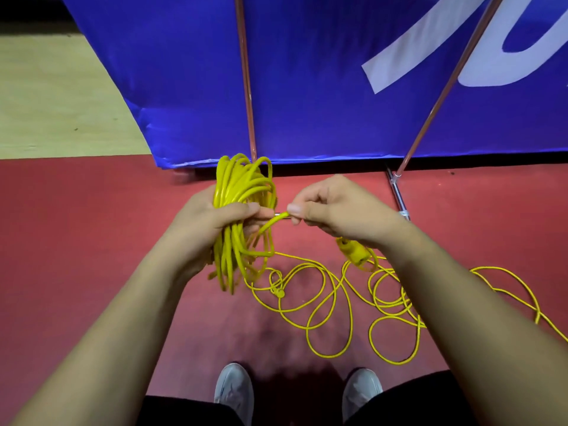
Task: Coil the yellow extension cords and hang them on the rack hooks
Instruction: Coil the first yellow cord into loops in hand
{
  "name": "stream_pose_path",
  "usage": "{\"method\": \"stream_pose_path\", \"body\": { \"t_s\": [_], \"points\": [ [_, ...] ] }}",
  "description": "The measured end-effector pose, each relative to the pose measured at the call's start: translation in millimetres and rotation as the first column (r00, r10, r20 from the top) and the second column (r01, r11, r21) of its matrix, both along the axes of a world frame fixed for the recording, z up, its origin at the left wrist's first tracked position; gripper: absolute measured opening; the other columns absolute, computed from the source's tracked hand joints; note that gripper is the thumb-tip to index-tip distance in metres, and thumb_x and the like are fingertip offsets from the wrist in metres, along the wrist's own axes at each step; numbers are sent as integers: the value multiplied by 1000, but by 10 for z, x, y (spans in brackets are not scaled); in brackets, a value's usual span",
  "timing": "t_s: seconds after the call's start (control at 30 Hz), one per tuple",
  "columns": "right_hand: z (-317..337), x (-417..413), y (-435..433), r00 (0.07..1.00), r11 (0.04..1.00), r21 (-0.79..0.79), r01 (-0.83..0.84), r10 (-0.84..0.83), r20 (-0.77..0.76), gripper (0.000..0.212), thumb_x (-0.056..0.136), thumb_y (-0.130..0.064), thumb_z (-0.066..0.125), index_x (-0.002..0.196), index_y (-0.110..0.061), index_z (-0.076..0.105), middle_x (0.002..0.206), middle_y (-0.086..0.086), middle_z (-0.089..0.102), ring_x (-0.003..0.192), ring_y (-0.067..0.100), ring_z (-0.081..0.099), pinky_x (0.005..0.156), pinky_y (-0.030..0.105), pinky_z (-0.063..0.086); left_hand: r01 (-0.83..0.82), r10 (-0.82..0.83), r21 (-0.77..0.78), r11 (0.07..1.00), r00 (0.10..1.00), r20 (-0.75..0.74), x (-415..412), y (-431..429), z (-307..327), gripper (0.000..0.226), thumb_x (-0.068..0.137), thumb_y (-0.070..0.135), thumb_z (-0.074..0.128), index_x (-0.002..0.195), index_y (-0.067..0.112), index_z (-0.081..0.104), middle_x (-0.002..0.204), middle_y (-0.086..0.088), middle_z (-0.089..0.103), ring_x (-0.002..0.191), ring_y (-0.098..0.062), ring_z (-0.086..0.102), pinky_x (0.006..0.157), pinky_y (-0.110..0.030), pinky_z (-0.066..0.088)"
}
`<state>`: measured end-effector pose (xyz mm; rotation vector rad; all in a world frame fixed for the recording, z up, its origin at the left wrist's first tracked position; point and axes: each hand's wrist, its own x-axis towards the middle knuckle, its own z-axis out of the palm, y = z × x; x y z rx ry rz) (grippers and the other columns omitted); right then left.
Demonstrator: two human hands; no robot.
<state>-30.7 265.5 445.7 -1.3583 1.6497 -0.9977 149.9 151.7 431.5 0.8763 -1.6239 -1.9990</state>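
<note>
My left hand grips a thick coil of yellow extension cord around its middle, loops sticking out above and below the fist. My right hand pinches a short length of the same cord between thumb and fingers, just right of the coil. A yellow plug block hangs below my right wrist. More yellow cord lies in loose tangled loops on the red floor beneath both arms. No rack hooks are in view.
A blue banner on a stand rises straight ahead, with thin metal poles and a chrome foot on the floor. Pale wooden flooring lies at far left. My two grey shoes stand at the bottom.
</note>
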Motion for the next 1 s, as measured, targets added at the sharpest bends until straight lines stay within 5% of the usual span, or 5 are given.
{"method": "stream_pose_path", "body": {
  "t_s": [0.23,0.33,0.5,0.73,1.0],
  "points": [
    [-109,6,-59,983,997,-54,57,-47,178,27,95,-20,61,81,3,62,54,9,44,43,14,37,44,25,29,146,-144,16,989,987,-71,-13,73,0,16,82,17,61,72,6,56,65,-12,57,59,-21,58,54,-28,49],
    [-363,-151,-32,992,991,88,-104,97,74,16,91,-16,65,89,0,63,75,28,63,70,22,59,71,37,49,88,-72,87,992,981,-182,-26,9,9,17,85,12,55,69,9,52,58,-5,50,54,-19,48,49,-24,44],
    [-714,-307,23,974,948,235,-216,194,115,9,97,-11,55,103,-13,61,100,16,68,98,16,60,100,32,42,32,-13,110,993,985,-170,47,-82,-10,15,84,4,56,70,7,51,59,-6,47,52,-18,49,48,-24,43],
    [-513,-269,-24,994,997,9,80,-81,69,18,100,-10,49,103,-9,66,63,3,40,52,15,38,51,25,32,106,-116,128,986,991,69,214,-150,-9,31,77,12,65,104,-3,65,93,-26,71,82,-33,71,74,-40,60],
    [-110,84,-81,971,994,-101,-49,24,-239,14,94,-8,60,97,-3,72,68,-20,59,62,-12,54,61,7,37,223,-243,212,952,967,75,167,-49,-29,33,77,15,71,102,-6,62,87,-23,71,75,-33,72,64,-33,59]
  ]
}}
